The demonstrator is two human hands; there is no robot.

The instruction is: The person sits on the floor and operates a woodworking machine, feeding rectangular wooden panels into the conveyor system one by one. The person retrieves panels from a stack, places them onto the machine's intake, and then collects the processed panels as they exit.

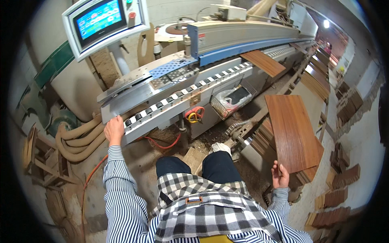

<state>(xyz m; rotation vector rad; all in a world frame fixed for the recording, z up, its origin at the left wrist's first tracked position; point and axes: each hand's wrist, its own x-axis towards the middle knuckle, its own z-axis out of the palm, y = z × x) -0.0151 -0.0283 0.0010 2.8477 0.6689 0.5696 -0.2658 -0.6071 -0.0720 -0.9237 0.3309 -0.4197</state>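
Gently, the right hand (pixel 280 176) pinches the brown board (pixel 291 131), the left hand's (pixel 114 129) fingers curl by the roller rail (pixel 174 105); best hold that board flat

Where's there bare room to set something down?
The metal bed looks bare between the left hand and the blue plate. So does the roller strip, from that hand to the jutting board. It's crowded rightward: the right hand holds another board by stacked boards.
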